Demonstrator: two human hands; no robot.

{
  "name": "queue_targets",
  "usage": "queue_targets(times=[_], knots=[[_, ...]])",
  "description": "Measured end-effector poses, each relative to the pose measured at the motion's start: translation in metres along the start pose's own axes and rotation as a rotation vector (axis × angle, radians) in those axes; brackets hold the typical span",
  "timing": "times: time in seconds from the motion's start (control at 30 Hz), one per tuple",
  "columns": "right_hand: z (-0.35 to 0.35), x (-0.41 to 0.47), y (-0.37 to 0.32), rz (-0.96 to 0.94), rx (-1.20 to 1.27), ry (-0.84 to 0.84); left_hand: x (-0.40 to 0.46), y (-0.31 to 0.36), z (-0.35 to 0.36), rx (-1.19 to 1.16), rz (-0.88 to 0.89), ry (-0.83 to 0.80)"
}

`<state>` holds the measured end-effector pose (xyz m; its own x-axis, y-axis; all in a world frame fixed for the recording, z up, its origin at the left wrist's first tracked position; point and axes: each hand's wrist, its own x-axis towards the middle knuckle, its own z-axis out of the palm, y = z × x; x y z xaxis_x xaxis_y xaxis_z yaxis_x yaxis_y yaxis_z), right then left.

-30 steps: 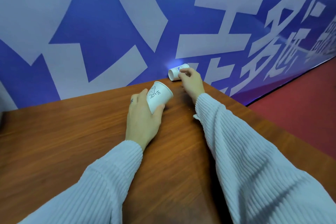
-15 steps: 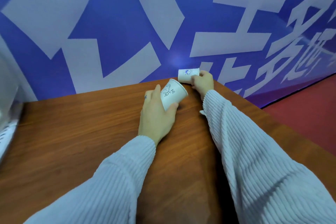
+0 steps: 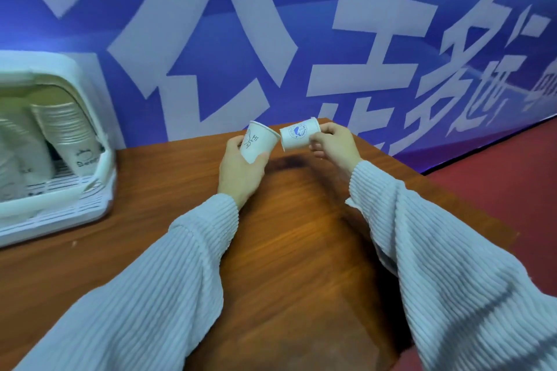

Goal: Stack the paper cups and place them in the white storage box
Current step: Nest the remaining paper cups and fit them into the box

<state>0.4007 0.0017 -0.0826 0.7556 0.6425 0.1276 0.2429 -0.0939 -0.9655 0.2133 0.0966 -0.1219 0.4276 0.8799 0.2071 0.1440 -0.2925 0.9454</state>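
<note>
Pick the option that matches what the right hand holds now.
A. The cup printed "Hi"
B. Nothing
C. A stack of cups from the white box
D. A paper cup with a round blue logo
D: the right hand has its grip on a paper cup bearing a round blue logo, held sideways above the table.

Both arms reach forward — left hand (image 3: 241, 172) and right hand (image 3: 334, 144) raised close together, fingers curled.

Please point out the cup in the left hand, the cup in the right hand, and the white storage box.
Cup in the left hand (image 3: 258, 143): head view, on its printed side wall.
Cup in the right hand (image 3: 298, 134): head view, on its round blue logo.
White storage box (image 3: 90, 208): head view, on its slotted front tray.
</note>
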Motion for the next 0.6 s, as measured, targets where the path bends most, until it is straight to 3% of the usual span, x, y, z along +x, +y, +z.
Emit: queue_targets(times=[0.17, 0.33, 0.6], knots=[[0.043, -0.047, -0.052, -0.109, 0.065, -0.074, -0.031, 0.013, -0.073, 0.06, 0.098, 0.054], [0.112, -0.095, -0.089, -0.274, 0.062, -0.176, -0.052, 0.017, -0.162, 0.199, 0.179, 0.233], [0.248, -0.155, -0.143, -0.721, -0.052, -0.24, -0.092, 0.006, -0.307, 0.162, 0.202, 0.557]])
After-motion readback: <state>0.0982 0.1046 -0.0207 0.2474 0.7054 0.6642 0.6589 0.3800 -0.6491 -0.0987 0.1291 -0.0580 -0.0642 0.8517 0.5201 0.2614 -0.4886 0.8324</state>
